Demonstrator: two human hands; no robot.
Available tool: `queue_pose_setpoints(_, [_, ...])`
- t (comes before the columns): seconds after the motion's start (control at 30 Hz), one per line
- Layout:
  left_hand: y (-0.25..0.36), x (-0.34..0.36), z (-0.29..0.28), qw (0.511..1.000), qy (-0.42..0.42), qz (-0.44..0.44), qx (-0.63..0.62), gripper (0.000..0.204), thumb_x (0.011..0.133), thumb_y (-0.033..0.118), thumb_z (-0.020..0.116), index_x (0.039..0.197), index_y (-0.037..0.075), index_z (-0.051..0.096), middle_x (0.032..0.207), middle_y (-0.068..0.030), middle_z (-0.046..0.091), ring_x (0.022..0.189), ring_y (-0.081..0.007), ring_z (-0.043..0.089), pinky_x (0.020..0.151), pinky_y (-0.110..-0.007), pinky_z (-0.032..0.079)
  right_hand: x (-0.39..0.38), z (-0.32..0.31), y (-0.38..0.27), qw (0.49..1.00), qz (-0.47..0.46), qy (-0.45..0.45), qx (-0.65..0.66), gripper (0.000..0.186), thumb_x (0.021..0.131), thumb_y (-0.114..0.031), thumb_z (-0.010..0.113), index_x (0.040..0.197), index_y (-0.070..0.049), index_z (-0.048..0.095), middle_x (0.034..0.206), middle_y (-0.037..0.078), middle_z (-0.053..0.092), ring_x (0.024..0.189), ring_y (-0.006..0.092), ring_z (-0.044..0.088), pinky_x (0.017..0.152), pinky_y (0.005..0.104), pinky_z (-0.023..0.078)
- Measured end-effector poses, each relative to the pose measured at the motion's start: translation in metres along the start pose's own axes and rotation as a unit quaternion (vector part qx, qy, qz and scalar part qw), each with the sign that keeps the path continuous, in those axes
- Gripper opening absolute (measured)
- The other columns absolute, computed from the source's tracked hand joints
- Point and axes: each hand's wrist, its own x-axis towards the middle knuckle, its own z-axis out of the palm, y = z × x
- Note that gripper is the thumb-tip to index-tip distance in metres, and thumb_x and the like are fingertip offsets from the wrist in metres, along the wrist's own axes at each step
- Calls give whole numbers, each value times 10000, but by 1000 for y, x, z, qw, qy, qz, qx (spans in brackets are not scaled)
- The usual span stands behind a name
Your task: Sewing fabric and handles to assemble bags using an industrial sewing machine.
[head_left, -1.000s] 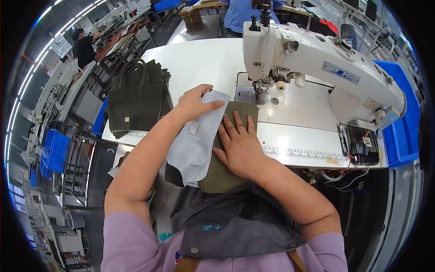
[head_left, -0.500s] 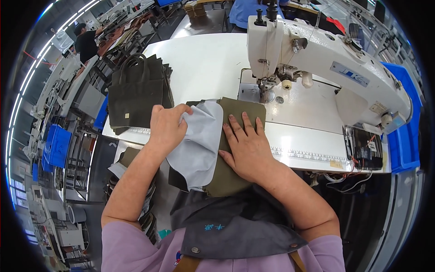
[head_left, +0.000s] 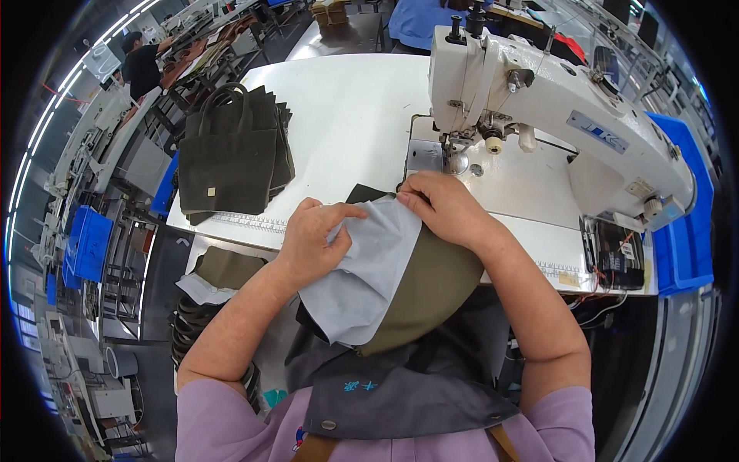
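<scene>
A fabric piece lies over the table's front edge toward my lap, with light grey lining cloth (head_left: 360, 269) on its left and olive green fabric (head_left: 431, 285) on its right. Some darker fabric pokes out beneath its upper corner. My left hand (head_left: 314, 245) is closed at the left side of the lining, thumb and forefinger bent onto the cloth. At the top edge, where lining and olive fabric meet, my right hand (head_left: 446, 206) pinches the piece. The sewing machine (head_left: 531, 85) stands just beyond my right hand, its needle area apart from the fabric.
Dark handbag panels with handles (head_left: 231, 165) are stacked at the table's left. Below them lie more olive and grey pieces (head_left: 227, 269). A ruler strip runs along the front edge of the white table (head_left: 346, 92). A blue bin (head_left: 681, 223) stands right; people sit farther off.
My right hand has gone from lying flat on the olive fabric to pinching its top edge. The piece has turned and slid slightly right and nearer, with my left hand following.
</scene>
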Motion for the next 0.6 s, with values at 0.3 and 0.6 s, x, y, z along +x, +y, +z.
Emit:
queue_pose_setpoints(0.3, [-1, -29, 10, 960, 153, 171, 162, 360, 661, -32, 656, 961, 159, 712, 603, 58, 478, 541, -140, 482, 750, -346, 382, -12, -16, -21, 972, 99, -103, 188, 263, 1033, -227, 607, 976, 26, 650, 797, -3, 583, 749, 99, 487, 675, 285, 428])
queue_pose_setpoints(0.6, [38, -39, -15, 980, 144, 70, 117, 307, 666, 91, 736, 964, 165, 720, 728, 45, 541, 630, -150, 532, 877, -402, 340, -36, 3, -54, 990, 28, -12, 141, 192, 997, -160, 655, 921, 17, 659, 705, 39, 580, 646, 105, 457, 595, 277, 416])
